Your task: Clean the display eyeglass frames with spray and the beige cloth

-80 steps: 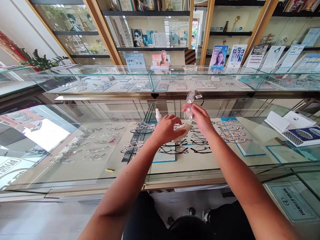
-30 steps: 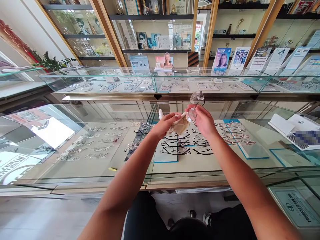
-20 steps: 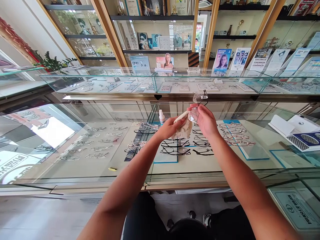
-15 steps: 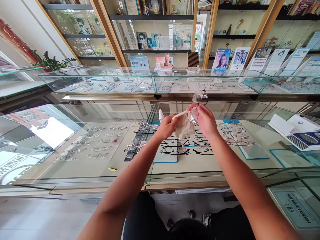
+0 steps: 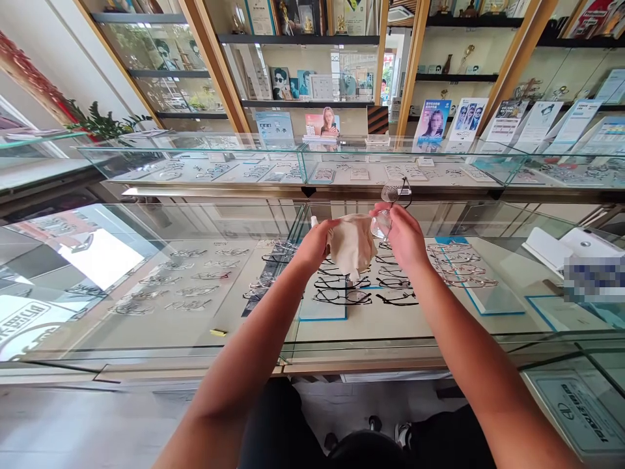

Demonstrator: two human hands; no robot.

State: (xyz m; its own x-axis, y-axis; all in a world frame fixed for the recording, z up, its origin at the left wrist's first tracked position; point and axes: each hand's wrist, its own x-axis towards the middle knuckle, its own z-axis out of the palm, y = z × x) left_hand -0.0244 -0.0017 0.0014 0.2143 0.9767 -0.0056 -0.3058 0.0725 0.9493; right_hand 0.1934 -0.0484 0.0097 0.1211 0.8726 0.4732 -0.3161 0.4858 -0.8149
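Above the glass counter (image 5: 273, 355), my left hand (image 5: 315, 246) grips a cream cleaning cloth (image 5: 352, 246) that hangs down from the fingers. My right hand (image 5: 406, 240) is closed on a pair of thin-rimmed eyeglasses (image 5: 382, 223), held on end with one lens above the other and a dark temple sticking up. The cloth's right edge comes close to the lower lens; whether they touch I cannot tell. Just behind my left hand, the white tip of a small bottle (image 5: 314, 221) shows, the rest of it covered.
Rows of eyeglass frames (image 5: 342, 296) lie inside the counter under the glass. At the right stands an open white box (image 5: 561, 251). A yellow object (image 5: 218, 333) lies at the front left. Behind runs a second glass display case (image 5: 219, 153).
My left hand has drawn slightly left, away from the lens, and the cloth now hangs spread out. The eyeglasses have shifted a little right. Less of the bottle shows.
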